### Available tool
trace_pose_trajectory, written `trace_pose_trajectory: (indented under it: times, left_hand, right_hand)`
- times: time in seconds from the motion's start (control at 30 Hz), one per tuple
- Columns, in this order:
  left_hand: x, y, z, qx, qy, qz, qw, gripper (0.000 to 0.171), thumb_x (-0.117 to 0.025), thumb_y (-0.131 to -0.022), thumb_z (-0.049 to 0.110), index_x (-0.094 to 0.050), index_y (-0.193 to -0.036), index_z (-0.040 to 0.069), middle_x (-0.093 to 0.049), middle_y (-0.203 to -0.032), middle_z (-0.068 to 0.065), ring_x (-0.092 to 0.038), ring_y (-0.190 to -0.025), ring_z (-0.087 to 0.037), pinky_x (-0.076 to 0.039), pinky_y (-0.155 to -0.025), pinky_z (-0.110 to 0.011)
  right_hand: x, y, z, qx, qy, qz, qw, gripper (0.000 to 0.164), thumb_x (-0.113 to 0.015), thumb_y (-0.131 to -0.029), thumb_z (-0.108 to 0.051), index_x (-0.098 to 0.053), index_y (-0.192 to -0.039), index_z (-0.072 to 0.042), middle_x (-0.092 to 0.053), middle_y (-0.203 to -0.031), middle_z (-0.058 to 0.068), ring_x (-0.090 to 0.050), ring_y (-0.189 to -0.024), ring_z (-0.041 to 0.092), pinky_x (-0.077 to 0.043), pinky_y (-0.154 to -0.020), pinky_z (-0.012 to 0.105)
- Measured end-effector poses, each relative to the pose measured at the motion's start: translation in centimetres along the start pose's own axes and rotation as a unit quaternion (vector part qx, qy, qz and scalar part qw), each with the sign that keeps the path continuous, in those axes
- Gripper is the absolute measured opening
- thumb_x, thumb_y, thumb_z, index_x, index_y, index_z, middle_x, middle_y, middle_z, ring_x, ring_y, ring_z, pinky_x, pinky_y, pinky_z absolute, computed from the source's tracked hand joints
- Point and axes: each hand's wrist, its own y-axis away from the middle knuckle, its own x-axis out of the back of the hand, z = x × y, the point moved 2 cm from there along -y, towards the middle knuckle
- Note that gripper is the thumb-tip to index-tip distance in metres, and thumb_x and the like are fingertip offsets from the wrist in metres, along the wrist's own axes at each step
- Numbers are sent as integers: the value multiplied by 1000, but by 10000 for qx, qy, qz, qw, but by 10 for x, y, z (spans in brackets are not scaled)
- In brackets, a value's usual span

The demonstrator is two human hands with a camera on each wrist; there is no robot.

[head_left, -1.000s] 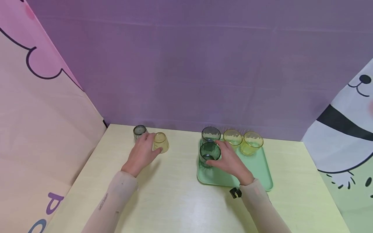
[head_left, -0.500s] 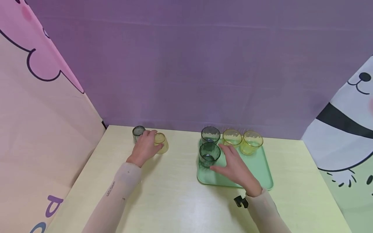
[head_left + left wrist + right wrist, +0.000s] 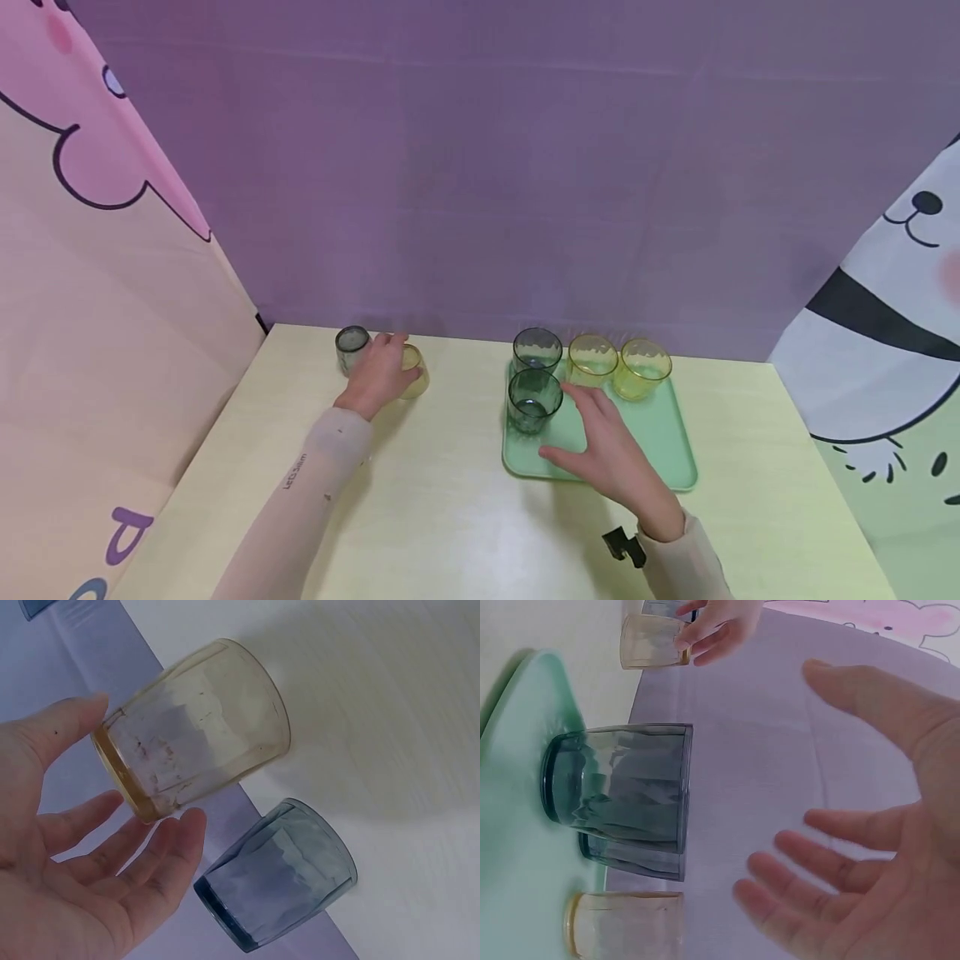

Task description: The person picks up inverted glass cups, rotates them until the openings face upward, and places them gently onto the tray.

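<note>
My left hand (image 3: 377, 377) is at an upside-down yellow glass tumbler (image 3: 417, 385) on the table. In the left wrist view the thumb and loosely bent fingers spread around the base of this yellow tumbler (image 3: 202, 727), fingertips right at its edge. Beside it stands an upside-down dark grey tumbler (image 3: 277, 874). My right hand (image 3: 611, 446) is spread over the green tray (image 3: 570, 462), with nothing in its grasp. Just left of its fingers an upright dark green tumbler (image 3: 534, 404) stands on the tray; the right wrist view shows a gap between hand and dark tumbler (image 3: 622, 787).
Along the tray's back row stand another dark tumbler (image 3: 537, 346) and two yellow tumblers (image 3: 592, 362), all upright. A purple curtain (image 3: 480, 167) hangs behind the table's far edge. A black clip (image 3: 624, 547) sits by the right sleeve.
My right hand has let go of the dark green tumbler and drawn back toward me and to the right. The left hand has moved slightly, staying at the yellow tumbler.
</note>
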Motion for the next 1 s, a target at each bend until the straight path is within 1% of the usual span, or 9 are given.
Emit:
trace_pose_trajectory:
  times: [0.13, 0.23, 0.37, 0.43, 0.5, 0.6, 0.73, 0.87, 1.0]
  left_hand:
    - [-2, -1, 0, -57, -102, 44, 9999, 64, -72, -92, 23, -46, -142, -7, -47, -137, -32, -48, -122, -53, -45, -99, -59]
    - [-3, -2, 0, -79, -140, 92, 9998, 62, -73, -92, 23, -48, -141, -7, -49, -135, -32, -50, -119, -53, -45, -98, -59]
    - [-5, -3, -1, -125, -106, 181, 9997, 62, -74, -91, 21, -49, -139, -8, -51, -133, -31, -52, -117, -52, -45, -98, -58]
    - [-6, -4, -1, -164, -84, 231, 9996, 61, -74, -90, 20, -49, -137, -9, -52, -131, -32, -53, -115, -52, -46, -97, -57]
    - [-6, -3, -1, -183, -60, 287, 9994, 60, -76, -89, 19, -51, -136, -9, -54, -130, -31, -53, -114, -52, -46, -97, -57]
    - [-7, -1, 0, -238, -19, 369, 9990, 57, -76, -89, 18, -52, -133, -10, -55, -128, -31, -53, -115, -52, -45, -98, -57]
    - [-5, 3, 0, -268, 120, 418, 9987, 56, -74, -90, 16, -52, -133, -12, -53, -129, -33, -51, -119, -50, -43, -102, -55]
    - [-3, 10, 0, -148, 358, 360, 9986, 56, -72, -92, 17, -50, -136, -12, -50, -133, -32, -49, -124, -47, -42, -104, -54]
    - [1, 20, 0, -82, 628, 371, 9973, 56, -71, -94, 19, -49, -137, -9, -49, -134, -30, -48, -126, -45, -42, -104, -55]
  right_hand:
    - [-2, 2, 2, 290, -250, 152, 9992, 81, -87, -79, -32, -47, -144, -6, -48, -140, 9, -49, -127, 27, -47, -99, 49]
    - [-5, 3, 4, 583, -739, 306, 9951, 75, -88, -79, -25, -50, -142, -8, -49, -139, 8, -52, -123, 28, -50, -96, 49]
    - [-7, 2, 5, 892, -1680, 498, 9805, 67, -86, -79, -8, -54, -138, -8, -51, -137, 9, -53, -120, 31, -52, -96, 47]
    - [-7, 1, 6, 997, -2057, 572, 9718, 64, -85, -79, -2, -56, -136, -7, -51, -136, 10, -52, -121, 28, -52, -96, 47]
    - [-6, 1, 5, 1056, -2293, 610, 9657, 62, -83, -79, 2, -57, -135, -6, -52, -135, 11, -52, -121, 23, -52, -96, 47]
    - [-6, 0, 5, 1082, -2420, 611, 9623, 57, -82, -80, 3, -59, -132, -5, -52, -135, 13, -52, -123, 18, -51, -96, 47]
    - [-6, 1, 4, 1058, -2466, 602, 9615, 53, -82, -81, 2, -62, -130, -6, -53, -135, 10, -51, -126, 21, -50, -98, 47]
    - [-6, 1, 5, 1039, -2380, 640, 9636, 51, -82, -81, 2, -64, -128, -7, -54, -135, 7, -51, -126, 24, -50, -98, 48]
    - [-6, 2, 4, 1017, -2214, 718, 9672, 51, -82, -78, 7, -65, -125, -4, -55, -134, 12, -52, -124, 27, -51, -97, 45]
